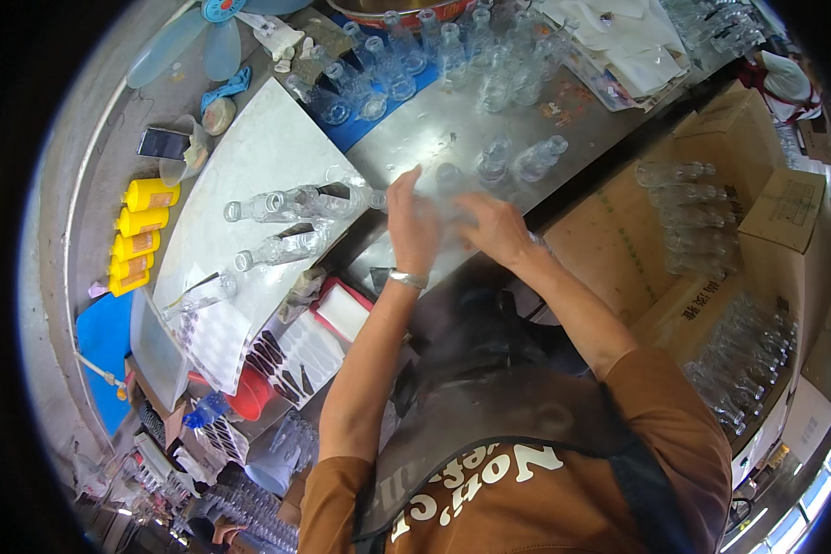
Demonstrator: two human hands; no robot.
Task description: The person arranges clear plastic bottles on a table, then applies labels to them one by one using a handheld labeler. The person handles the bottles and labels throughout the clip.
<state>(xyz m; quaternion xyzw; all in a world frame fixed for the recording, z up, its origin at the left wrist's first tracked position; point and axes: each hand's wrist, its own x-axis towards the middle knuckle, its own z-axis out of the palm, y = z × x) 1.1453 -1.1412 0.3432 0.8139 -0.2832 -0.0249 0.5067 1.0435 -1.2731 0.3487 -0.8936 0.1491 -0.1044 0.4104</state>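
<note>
- Observed left hand point(414, 226) near the centre of the frame, fingers extended upward, blurred.
- Observed right hand point(494, 226) just right of centre, fingers bent toward the left hand.
- Noted small gap between hands, with blurred clear bottle point(449, 177) at its upper end.
- Cannot tell grip or contact on that bottle, for either hand, because of blur.
- Recorded bright metal bracelet point(408, 278) around left wrist.
- Located hands above metal tabletop point(406, 138), spreading from centre toward top of frame.
- Logged two upright clear bottles, one point(493, 161) just above the right hand and another point(540, 159) to its right, apart from each other.
- Logged cluster of upright clear bottles point(452, 57) at top centre, partly over blue sheet point(349, 129).
- Logged more clear bottles point(291, 201) left of the left hand, over white board point(249, 157), necks toward left of frame.
- Found red-rimmed white tray point(344, 311) below these, beside sheet with dark strips point(291, 365), and red basin point(249, 395) farther to lower left.
- Found row of yellow containers point(141, 222) at left edge, phone point(164, 143) above them, fan point(222, 11) at upper left.
- Found white papers point(623, 42) at upper right.
- Noted large open carton point(609, 254) at right, holding row of clear bottles in upper part and denser batch point(739, 360) in lower part.
</note>
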